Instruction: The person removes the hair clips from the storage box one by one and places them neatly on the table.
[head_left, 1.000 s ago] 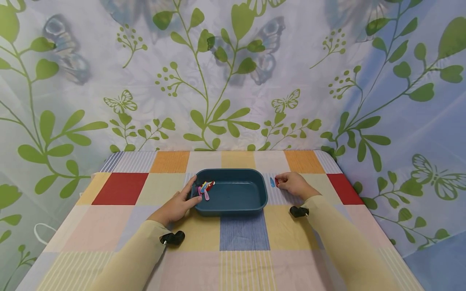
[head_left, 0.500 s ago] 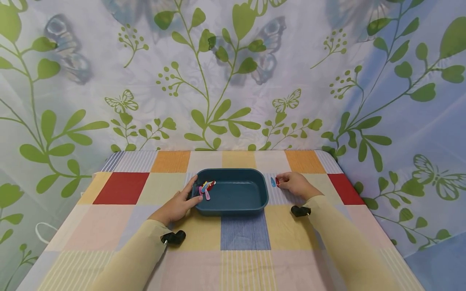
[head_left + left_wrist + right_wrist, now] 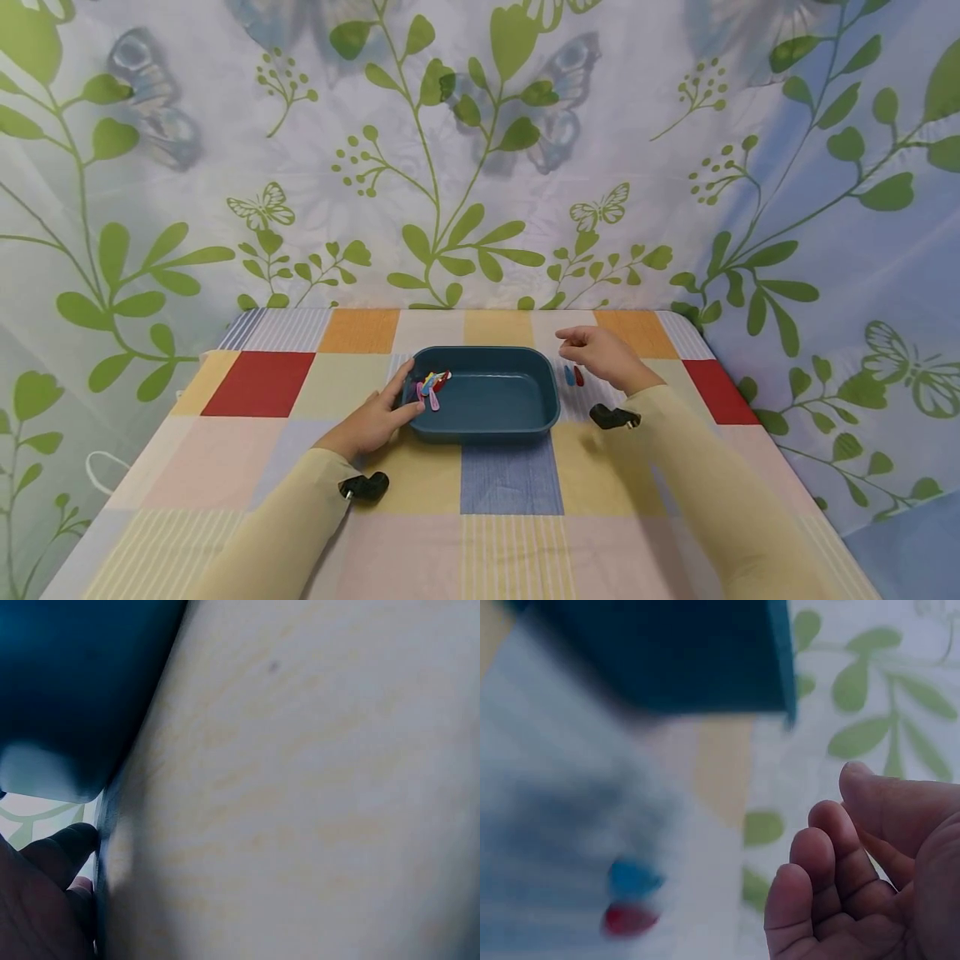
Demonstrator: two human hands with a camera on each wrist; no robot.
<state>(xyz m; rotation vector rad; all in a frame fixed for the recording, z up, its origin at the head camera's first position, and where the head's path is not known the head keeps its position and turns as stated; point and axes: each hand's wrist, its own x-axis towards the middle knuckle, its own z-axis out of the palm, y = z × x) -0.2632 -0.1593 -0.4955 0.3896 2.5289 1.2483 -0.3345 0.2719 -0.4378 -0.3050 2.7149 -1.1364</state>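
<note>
My left hand rests against the left end of a teal rectangular tray, its fingers fairly straight along the side and the thumb at the front left corner. Inside that end lies a small heap of several colourful hair clips, with pink, yellow, blue and red among them. A blue hair clip and a red hair clip lie side by side on the cloth, just right of the tray. Beyond these two clips hovers my right hand, fingers loosely bent and nothing held; the right wrist view shows its bare palm and fingertips.
A patchwork tablecloth covers the table. Behind and beside it hangs a curtain printed with leaves and butterflies. A white cord loop hangs beside the table's left edge.
My right hand has let go of the red hair clip, which stays beside the blue one, and has lifted up and away toward the back. The left hand has kept its place at the tray.
</note>
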